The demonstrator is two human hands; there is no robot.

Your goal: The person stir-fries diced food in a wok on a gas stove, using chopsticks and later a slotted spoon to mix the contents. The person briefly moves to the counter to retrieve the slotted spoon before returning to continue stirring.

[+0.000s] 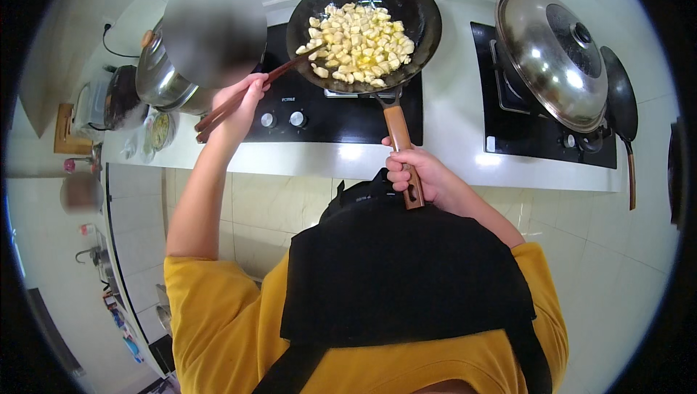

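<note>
My left hand (239,105) grips a pair of dark wooden chopsticks (283,69), whose tips reach into the left side of a black wok (427,29). Many pale, diced pieces of food (362,40) with some yellow liquid lie in the wok, which sits over the left gas hob (337,127). Closed around the wok's wooden handle (399,127) is my right hand (419,171), close to the front of my black apron.
On the right hob (544,146) stands a pan under a domed metal lid (550,56). A black ladle or small pan (621,94) lies beside it. Left of the wok are a steel pot (163,78), partly behind a blurred patch, and a bag of greens (159,131).
</note>
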